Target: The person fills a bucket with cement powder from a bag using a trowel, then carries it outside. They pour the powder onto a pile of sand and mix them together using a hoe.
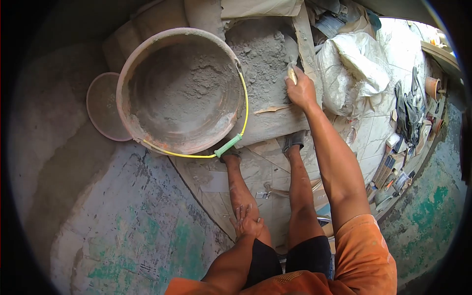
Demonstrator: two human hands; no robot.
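My right hand [301, 91] is closed round the pale handle of a trowel [292, 73]. Its grey blade sits at the right side of an open paper sack of grey cement powder [258, 56], and the tip is hard to make out. My left hand [247, 225] rests on my left knee with its fingers apart, holding nothing. Left of the sack stands a large round bucket [125, 105] with grey powder and clumps inside. A yellow wire handle with a green grip [228, 146] hangs over the bucket's near right rim.
A round sieve-like pan [101, 105] lies partly behind the bucket. Right of the sack is a crumpled white woven bag [351, 73]. Tools and clutter [393, 167] lie along the right side, with a small orange-brown pot [432, 87]. My feet stand close to the sack.
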